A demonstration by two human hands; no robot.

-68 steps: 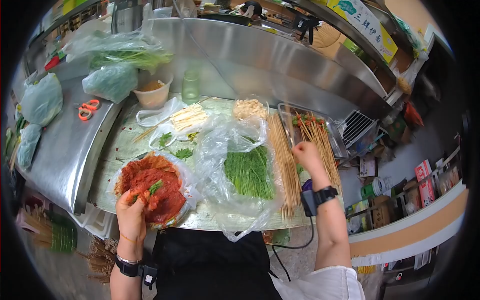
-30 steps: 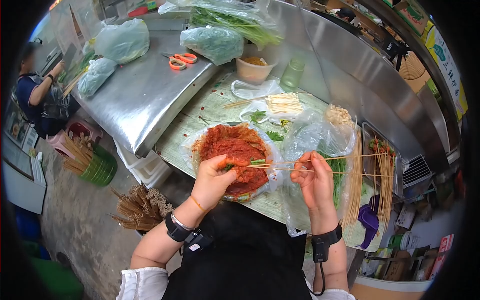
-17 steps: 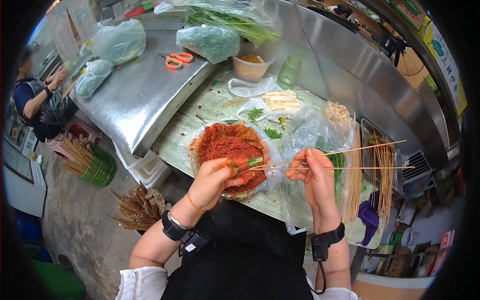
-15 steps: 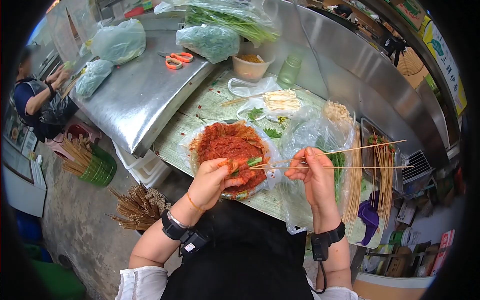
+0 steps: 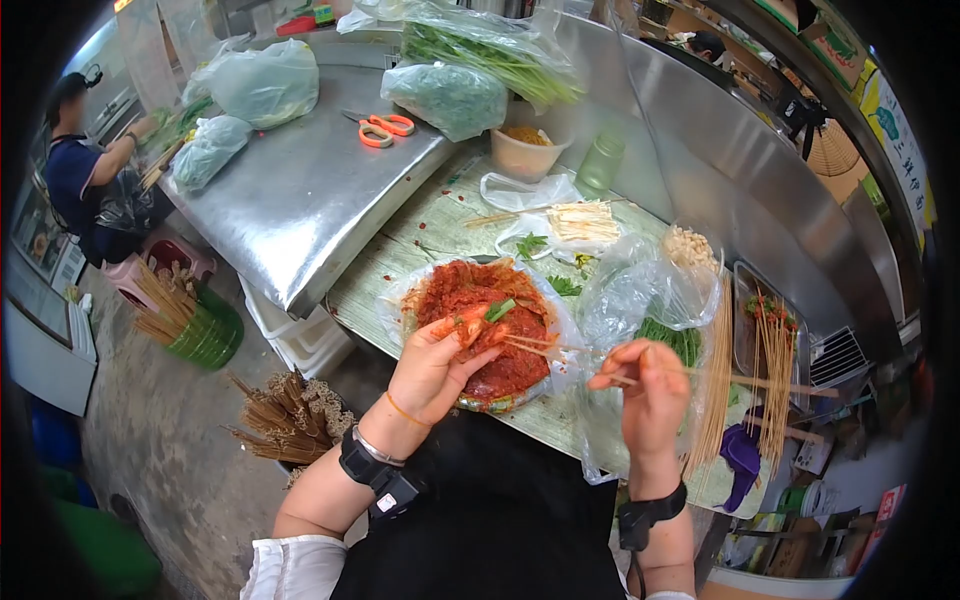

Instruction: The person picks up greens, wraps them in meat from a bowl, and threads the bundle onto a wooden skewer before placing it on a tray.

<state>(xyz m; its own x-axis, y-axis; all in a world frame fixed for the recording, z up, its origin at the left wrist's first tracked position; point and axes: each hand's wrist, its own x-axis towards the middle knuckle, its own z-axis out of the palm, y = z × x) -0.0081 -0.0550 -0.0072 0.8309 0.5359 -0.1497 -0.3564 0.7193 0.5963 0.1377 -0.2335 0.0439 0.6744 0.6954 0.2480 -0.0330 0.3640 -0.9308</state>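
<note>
My left hand [image 5: 432,368] pinches a red-coated piece of food with a green stalk [image 5: 499,310] at its top, above the front of a bowl of red paste [image 5: 470,290]. Two thin wooden skewers [image 5: 740,379] run from that food to the right. My right hand [image 5: 650,385] has its fingers closed round the skewers, which look blurred there. Beside the right hand lie a clear plastic bag of greens [image 5: 668,340] and a bundle of bare skewers [image 5: 712,390].
White mushrooms [image 5: 583,221] lie behind the bowl. A metal tray [image 5: 745,300] with loaded skewers stands at the right. Orange scissors [image 5: 385,128] and bags [image 5: 265,82] rest on the steel table [image 5: 300,190]. A person [image 5: 85,180] works at the far left.
The view has shifted, so the surroundings appear further right. The skewers' right ends have tipped down, and my right hand has moved slightly lower relative to the food. The person at the left appears more upright.
</note>
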